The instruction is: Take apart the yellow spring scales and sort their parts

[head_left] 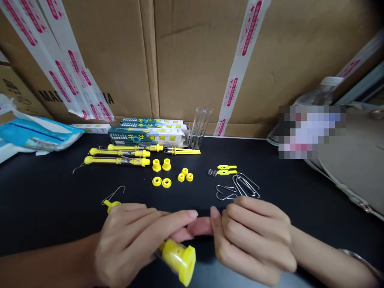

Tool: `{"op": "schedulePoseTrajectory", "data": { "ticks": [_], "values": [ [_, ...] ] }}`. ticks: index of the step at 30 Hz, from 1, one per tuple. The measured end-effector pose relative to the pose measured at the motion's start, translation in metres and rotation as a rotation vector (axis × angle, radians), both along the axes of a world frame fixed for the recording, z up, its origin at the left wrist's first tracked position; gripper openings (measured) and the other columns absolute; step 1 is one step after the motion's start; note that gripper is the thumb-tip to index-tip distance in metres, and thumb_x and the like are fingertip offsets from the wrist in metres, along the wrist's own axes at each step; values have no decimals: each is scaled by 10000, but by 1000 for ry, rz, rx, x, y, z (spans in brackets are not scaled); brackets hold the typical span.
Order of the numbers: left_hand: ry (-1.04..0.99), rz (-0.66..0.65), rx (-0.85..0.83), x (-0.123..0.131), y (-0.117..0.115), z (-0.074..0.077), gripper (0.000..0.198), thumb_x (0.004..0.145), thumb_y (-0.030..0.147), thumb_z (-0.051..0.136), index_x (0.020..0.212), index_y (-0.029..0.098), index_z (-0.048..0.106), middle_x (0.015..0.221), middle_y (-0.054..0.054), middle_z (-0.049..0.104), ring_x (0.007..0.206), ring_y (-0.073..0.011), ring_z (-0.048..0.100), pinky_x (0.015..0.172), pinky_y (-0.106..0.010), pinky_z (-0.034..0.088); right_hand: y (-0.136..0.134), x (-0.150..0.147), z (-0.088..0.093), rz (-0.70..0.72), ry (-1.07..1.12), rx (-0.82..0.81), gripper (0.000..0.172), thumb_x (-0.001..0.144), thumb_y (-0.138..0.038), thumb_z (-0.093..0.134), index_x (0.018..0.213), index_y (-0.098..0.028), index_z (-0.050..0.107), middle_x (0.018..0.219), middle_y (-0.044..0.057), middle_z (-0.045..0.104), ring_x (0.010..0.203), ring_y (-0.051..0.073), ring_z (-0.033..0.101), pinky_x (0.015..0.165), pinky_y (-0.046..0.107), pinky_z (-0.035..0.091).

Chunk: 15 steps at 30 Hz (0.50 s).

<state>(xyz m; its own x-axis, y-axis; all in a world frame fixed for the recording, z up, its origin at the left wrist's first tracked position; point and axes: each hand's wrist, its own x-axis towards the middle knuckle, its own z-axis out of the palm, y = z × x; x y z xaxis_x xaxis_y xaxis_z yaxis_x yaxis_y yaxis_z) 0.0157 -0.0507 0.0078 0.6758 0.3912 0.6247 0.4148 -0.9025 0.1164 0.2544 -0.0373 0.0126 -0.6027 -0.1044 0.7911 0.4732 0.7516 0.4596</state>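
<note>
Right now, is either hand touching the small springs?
No, the springs lie on the black table beyond the right hand, apart from it.

Seven yellow plastic fittings (166, 164), two springs (211, 172), roughly three wire hooks (243, 185)

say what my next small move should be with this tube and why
Probably lay the clear tube from your left hand beside the matching tubes on the black bench top. It seems complete like them, with a yellow cap at one end and a wire hook beyond your hand at the other, and your right hand holds nothing.
</note>
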Motion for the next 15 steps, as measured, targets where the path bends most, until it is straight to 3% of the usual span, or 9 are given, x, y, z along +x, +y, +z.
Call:
{"op": "schedulePoseTrajectory", "data": {
  "ticks": [5, 15],
  "values": [
    [13, 14, 81, -1, -3, -1, 382, 1069, 174, 274, 1278, 188, 594, 1080, -11, 782, 754, -124, 724, 580, -288, 498, 4, 6, 5, 1, -106, 11, 399, 701, -24, 802, 464, -215, 545, 466, -82, 485, 444, 87, 378, 375, 268, 320],
    [-24, 114, 153, -3, -13, -9, 261, 1012, 223, 422, 1063, 230, 678, 978, 40, 795, 707, -147, 707, 525, -314, 478, -6, 10, 6, -5, -159, -32, 351, 685, 38, 810, 526, -210, 621, 517, -110, 583, 470, 54, 504, 412, 239, 419]
  ]
}}
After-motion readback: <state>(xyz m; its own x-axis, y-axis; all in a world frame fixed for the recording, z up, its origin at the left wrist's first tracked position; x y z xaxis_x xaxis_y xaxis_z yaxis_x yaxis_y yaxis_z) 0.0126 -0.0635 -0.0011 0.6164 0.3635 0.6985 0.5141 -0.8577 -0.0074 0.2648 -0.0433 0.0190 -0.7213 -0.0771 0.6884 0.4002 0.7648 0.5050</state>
